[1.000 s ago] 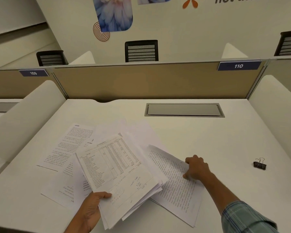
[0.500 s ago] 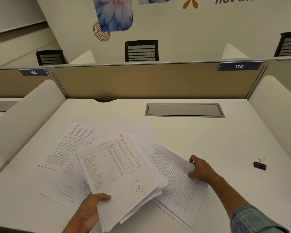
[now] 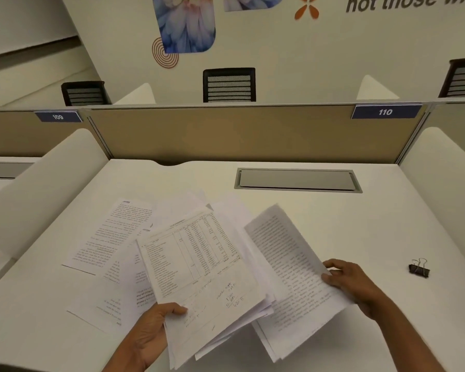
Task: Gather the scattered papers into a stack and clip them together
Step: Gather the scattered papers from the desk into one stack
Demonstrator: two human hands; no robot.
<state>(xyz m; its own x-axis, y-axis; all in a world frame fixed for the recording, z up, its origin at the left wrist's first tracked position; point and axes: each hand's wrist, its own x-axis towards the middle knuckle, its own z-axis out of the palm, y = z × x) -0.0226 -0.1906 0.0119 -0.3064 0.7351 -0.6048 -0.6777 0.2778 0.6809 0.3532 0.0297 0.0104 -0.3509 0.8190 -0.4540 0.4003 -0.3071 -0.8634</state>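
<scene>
My left hand [image 3: 152, 330] grips the lower left corner of a loose stack of papers [image 3: 199, 267], topped by a printed table with handwritten notes, held just above the desk. My right hand [image 3: 349, 283] pinches the right edge of a printed text sheet [image 3: 293, 267] and has it lifted and tilted beside the stack. Two more printed sheets [image 3: 113, 237] lie flat on the white desk [image 3: 333, 224] to the left, partly under the stack. A black binder clip [image 3: 418, 269] sits on the desk to the right of my right hand, apart from it.
A grey cable flap [image 3: 297, 179] is set into the desk behind the papers. A tan partition [image 3: 239, 132] with label 110 closes the back. White curved side dividers [image 3: 43, 183] bound the desk left and right. Black chairs stand beyond.
My right hand slid to the text sheet's right edge, took hold of it and raised it off the desk. The stack in my left hand stayed nearly still.
</scene>
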